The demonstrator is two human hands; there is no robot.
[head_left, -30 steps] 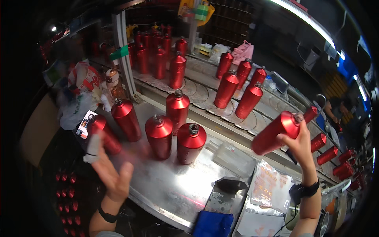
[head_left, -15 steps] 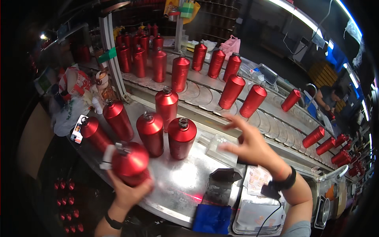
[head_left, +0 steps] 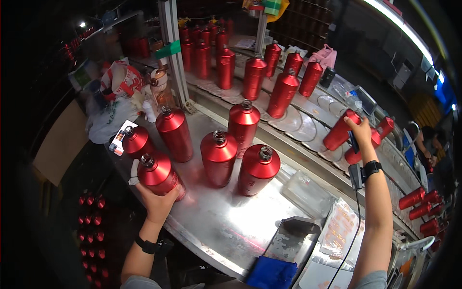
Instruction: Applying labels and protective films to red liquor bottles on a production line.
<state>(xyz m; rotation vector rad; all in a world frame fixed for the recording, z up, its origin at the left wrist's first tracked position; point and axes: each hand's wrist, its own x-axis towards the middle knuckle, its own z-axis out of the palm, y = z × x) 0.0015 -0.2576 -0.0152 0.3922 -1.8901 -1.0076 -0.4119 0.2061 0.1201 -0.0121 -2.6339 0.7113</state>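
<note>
The left hand (head_left: 159,204) has thumb and fingers spread to a bottle's width, wrapped round the lower body of a glossy red bottle with sloping shoulders (head_left: 161,176) by the left edge of the shiny metal counter (head_left: 207,229); a white wrap (head_left: 134,173) covers one finger. Past the far edge, the right hand (head_left: 362,131) curls its fingers round a second glossy red bottle (head_left: 335,135) at the grey plated conveyor (head_left: 302,129); whether it is lifted cannot be told. Five upright red bottles (head_left: 219,161) stand on the counter, and a blue cloth (head_left: 272,273) lies at its near edge.
</note>
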